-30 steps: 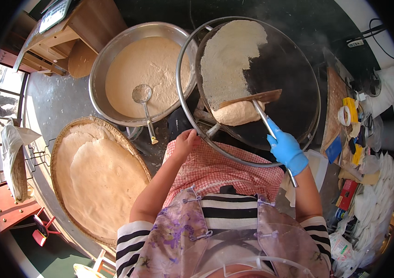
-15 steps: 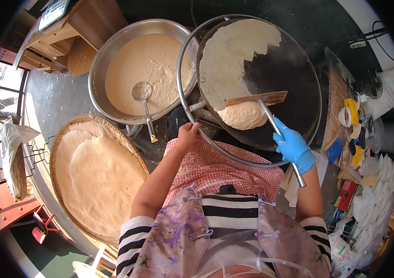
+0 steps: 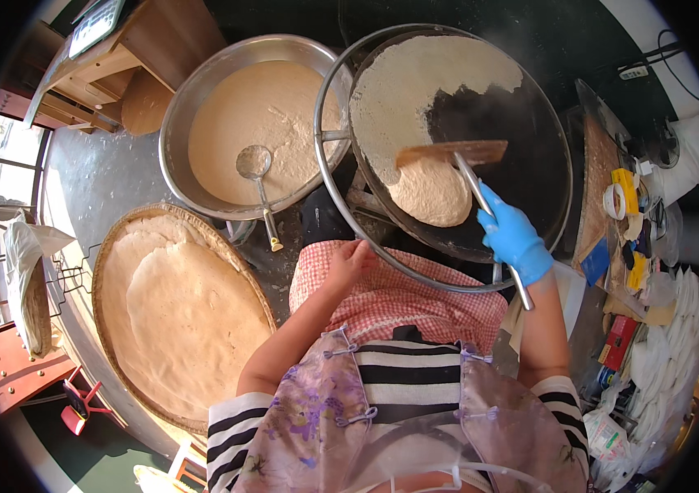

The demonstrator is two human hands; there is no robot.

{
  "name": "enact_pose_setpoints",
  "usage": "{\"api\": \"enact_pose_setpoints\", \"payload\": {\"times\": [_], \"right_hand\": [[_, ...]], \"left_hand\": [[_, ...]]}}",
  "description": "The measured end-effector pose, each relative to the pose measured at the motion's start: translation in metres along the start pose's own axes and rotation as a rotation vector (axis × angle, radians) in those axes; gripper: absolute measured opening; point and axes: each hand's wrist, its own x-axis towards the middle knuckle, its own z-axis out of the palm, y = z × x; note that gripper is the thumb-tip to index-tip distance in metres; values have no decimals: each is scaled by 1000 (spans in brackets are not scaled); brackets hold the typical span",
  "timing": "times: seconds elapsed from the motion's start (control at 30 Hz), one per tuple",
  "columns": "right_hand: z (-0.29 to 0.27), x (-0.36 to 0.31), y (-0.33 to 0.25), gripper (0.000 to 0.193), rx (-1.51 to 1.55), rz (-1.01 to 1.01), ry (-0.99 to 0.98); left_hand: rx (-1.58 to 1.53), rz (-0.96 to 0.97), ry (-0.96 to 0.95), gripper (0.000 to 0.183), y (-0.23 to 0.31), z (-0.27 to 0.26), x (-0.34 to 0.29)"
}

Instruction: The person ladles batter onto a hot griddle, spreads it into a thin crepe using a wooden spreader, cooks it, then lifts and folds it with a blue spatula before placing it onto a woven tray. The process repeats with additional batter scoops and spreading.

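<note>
My bare left hand (image 3: pixel 352 262) has its fingers bunched together at the lower left of the metal ring (image 3: pixel 400 269) around a round black griddle (image 3: pixel 481 127). My right hand (image 3: pixel 520 242), in a blue glove, is closed around the metal handle of a spreader with a wooden blade (image 3: pixel 454 153). Against the blade's near side rests a rounded lump of soft dough (image 3: pixel 432 194). A thin pale layer of batter (image 3: pixel 395 94) covers the griddle's left and far parts; dark bare metal shows elsewhere.
To the left, a large metal basin (image 3: pixel 177 168) holds batter with a ladle (image 3: pixel 254 162) in it. A round woven tray (image 3: pixel 103 320) carries stacked thin flatbreads (image 3: pixel 185 312). Tape, bags and other items crowd the right side; a wooden desk (image 3: pixel 152 49) stands far left.
The griddle and its ring have turned clockwise, and the batter layer reaches further right along the far side. My left hand has shifted right and nearer; the blade stays almost in place.
</note>
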Motion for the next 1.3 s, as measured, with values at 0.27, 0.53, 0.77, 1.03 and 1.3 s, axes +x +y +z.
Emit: {"api": "enact_pose_setpoints", "payload": {"times": [0.27, 0.53, 0.77, 1.03, 1.3], "right_hand": [[17, -7, 3, 60, -447, -169, 31], [31, 36, -18, 47, -324, -433, 241], [4, -16, 5, 60, -352, -125, -9], [37, 20, -22, 53, -431, -290, 128], [4, 9, -12, 51, -84, -18, -18]], "left_hand": [[138, 162, 127, 20, -4, -2, 38], [254, 83, 110, 25, 61, -34, 58], [122, 113, 20, 34, 17, -20, 6], [80, 75, 127, 27, -6, 17, 24], [195, 25, 80, 30, 46, -25, 57]]}}
